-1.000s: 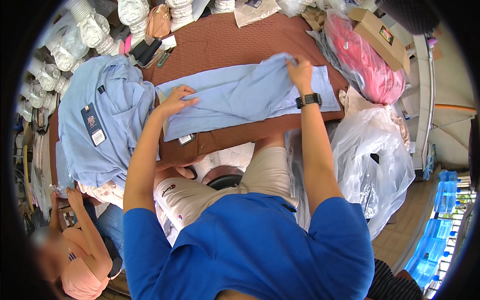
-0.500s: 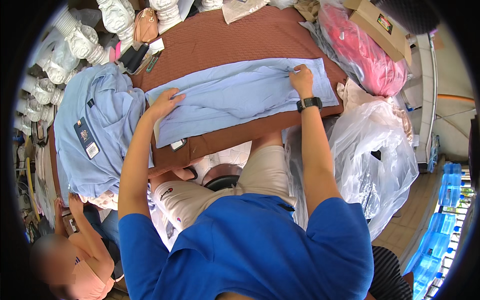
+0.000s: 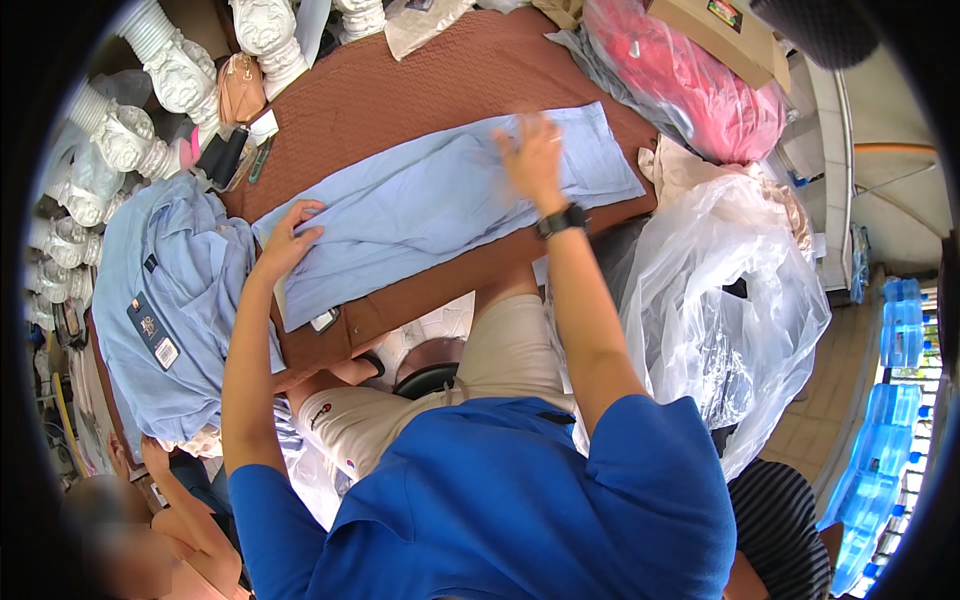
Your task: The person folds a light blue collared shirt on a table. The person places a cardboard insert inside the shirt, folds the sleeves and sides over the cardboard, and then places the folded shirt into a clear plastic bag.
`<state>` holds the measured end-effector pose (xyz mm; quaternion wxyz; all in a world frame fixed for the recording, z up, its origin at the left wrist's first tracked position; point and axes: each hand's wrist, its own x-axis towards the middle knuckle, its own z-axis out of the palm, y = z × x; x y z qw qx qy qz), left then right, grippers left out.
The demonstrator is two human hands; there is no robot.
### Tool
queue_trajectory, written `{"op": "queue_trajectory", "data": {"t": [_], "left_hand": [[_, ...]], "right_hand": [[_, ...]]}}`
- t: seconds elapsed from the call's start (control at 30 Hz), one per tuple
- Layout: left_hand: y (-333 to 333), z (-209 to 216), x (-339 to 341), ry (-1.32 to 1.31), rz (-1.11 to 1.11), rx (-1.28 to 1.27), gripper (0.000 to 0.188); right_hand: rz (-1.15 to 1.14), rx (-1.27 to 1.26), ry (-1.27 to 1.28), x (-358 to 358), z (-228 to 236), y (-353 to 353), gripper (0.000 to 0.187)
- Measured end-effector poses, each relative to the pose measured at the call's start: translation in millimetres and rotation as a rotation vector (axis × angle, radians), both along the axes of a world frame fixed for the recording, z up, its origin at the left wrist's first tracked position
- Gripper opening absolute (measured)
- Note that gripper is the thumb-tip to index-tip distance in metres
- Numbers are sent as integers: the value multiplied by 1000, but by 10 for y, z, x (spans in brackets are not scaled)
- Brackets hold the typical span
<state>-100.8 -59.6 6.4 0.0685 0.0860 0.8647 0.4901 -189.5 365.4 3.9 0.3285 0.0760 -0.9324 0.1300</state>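
A light blue folded garment [image 3: 400,205] lies stretched out across the brown-covered table [image 3: 400,105] in front of me. Its surface is creased, most of all around the middle. My left hand [image 3: 288,240] rests on its left end, fingers apart. Over its right half is my right hand [image 3: 530,160], spread and somewhat blurred, with a black watch [image 3: 562,221] on the wrist. Neither hand grips the cloth. To the left sits a heap of light blue garments [image 3: 190,270] with a dark hang tag [image 3: 152,330].
Clear plastic bags [image 3: 720,300] bulge at my right; a bag of pink cloth [image 3: 690,80] and a cardboard box [image 3: 720,35] lie beyond. White ornate pillars [image 3: 180,75], a tan pouch [image 3: 241,88] and a green cutter [image 3: 260,160] are far left. Another person's arm [image 3: 190,505] is lower left.
My right hand has let go of the garment's right end and moved left over it, fingers now spread. My left hand stays at the left end. The whole view has shifted and turned slightly.
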Motion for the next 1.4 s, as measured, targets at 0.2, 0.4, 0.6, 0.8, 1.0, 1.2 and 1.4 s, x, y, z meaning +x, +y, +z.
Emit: {"op": "queue_trajectory", "data": {"t": [0.2,0.4,0.6,0.8,1.0,1.2,1.4], "left_hand": [[-22,274,-95,111,-70,-264,26],[1704,790,-327,677,-189,-388,39],[3032,191,-554,765,-300,-383,45],[3160,-290,-564,737,-296,-494,49],[2974,150,-878,-206,56,648,84],[3016,187,-837,-363,258,401,103],[3039,281,-704,66,253,229,103]], "right_hand": [[-628,-50,-766,-454,223,1687,81],[-475,-362,-930,-409,194,2079,90],[-186,-550,-696,-438,-4,2046,84],[132,-636,-840,-415,422,2083,74],[409,-601,-1082,-167,1415,1222,71],[314,-592,-1169,-386,1439,1089,58],[271,-502,-1383,-696,829,1165,47]]}}
